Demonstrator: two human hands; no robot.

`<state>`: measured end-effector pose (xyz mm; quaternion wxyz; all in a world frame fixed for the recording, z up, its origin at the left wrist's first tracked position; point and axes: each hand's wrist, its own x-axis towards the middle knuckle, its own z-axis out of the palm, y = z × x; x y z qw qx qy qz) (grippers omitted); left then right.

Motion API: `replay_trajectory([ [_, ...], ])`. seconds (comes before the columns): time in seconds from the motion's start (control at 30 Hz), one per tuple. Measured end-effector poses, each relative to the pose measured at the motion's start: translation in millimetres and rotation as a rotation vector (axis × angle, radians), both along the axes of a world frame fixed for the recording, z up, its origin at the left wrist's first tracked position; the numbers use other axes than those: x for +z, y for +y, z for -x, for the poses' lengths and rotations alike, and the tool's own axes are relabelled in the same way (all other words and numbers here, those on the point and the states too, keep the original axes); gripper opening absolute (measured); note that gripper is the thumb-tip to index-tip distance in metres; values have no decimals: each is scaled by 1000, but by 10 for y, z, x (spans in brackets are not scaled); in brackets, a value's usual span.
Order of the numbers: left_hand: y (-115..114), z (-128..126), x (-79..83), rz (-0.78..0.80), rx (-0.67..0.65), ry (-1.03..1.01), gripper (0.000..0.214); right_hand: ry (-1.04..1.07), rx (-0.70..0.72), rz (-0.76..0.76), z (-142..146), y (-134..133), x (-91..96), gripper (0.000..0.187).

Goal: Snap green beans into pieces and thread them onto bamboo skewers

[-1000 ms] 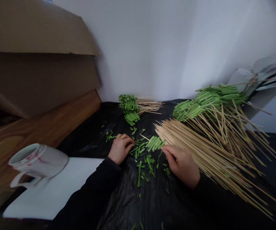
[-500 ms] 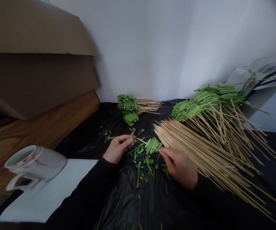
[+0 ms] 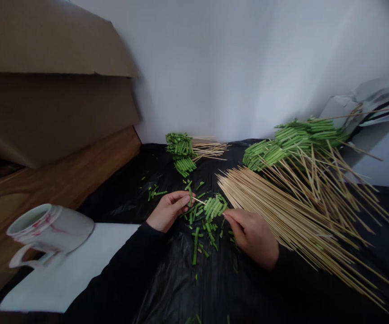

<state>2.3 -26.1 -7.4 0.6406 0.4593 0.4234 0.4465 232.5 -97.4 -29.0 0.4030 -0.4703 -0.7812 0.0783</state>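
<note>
In my right hand I pinch a bamboo skewer, with a row of cut green stem pieces threaded side by side on it. The skewer's bare tip points left toward my left hand. Between the thumb and fingers of that hand is one short green stem piece, held upright at the tip. Whether the tip has gone through it, I cannot tell. Loose cut pieces lie scattered below and around both hands on a black plastic sheet.
Bare bamboo skewers lie in a big bundle at the right. Behind them is a heap of filled skewers; a smaller pile sits by the wall. Left are a white mug, white paper and a cardboard box.
My left hand has shifted slightly to the right, bringing its green stem piece up to the skewer's tip. The right hand stays nearly still.
</note>
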Motion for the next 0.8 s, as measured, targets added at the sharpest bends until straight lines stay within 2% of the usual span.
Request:
replay_trajectory([
  [0.5, -18, -11, 34, -8, 61, 41, 30, -49, -19, 17, 1, -11, 24, 25],
  [0.8, 0, 26, -15, -103, 26, 169, 24, -54, 2, 35, 15, -27, 23, 27],
])
